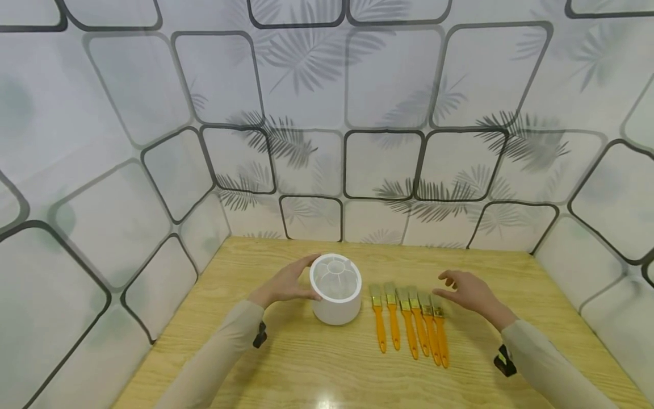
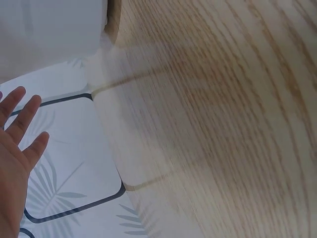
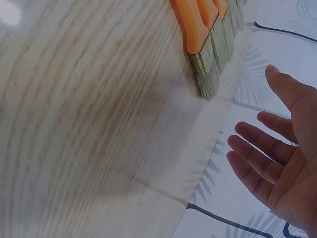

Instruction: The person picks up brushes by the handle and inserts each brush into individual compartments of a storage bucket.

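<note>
A white round container [image 1: 336, 311] stands upright on the table, with a ring and spoke-like dividers showing inside its top. My left hand [image 1: 290, 282] is at its left side, thumb toward the front and fingers toward the back. Seen from the left wrist, the fingers of that hand are spread and fairly straight, close by the container's white wall [image 2: 49, 34]. Several flat paintbrushes [image 1: 409, 326] with orange handles lie side by side right of the container, bristles pointing away from me. Above the rightmost paintbrush [image 3: 205, 59] and to its right, my right hand [image 1: 470, 292] hovers with loose fingers, holding nothing.
The light wood-grain table [image 1: 327, 375] carries the container and paintbrushes. Patterned white panels [image 1: 383, 165] with dark outlines and leaf prints rise behind the table and along both sides. A dark wrist device [image 1: 504, 361] sits at my right cuff, another [image 1: 260, 335] at my left.
</note>
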`<state>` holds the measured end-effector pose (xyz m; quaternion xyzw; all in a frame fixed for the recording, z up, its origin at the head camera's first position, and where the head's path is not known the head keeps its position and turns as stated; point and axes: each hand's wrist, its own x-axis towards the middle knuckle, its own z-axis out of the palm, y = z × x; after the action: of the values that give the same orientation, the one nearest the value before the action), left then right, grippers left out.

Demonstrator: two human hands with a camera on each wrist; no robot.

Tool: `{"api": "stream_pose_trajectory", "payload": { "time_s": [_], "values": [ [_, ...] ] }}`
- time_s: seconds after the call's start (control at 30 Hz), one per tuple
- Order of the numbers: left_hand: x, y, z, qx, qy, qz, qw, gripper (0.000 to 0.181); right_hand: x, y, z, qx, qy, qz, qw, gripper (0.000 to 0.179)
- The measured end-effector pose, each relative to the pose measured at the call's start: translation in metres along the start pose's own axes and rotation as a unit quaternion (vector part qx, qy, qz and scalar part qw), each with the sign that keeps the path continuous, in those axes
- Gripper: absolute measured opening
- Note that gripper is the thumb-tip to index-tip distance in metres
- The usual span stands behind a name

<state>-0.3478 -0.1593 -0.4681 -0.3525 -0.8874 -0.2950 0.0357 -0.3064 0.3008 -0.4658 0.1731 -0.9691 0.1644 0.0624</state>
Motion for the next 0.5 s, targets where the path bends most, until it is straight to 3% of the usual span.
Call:
{"api": "stream_pose_trajectory", "payload": {
  "time_s": [0.5],
  "values": [
    [-0.0066, -0.0035, 0.0035, -0.043, 0.012, 0.003, 0.9990, 0.097, -0.0071, 0.0038, 0.0068, 0.017, -0.015, 0.019, 0.9996, 0.042]
  ]
}}
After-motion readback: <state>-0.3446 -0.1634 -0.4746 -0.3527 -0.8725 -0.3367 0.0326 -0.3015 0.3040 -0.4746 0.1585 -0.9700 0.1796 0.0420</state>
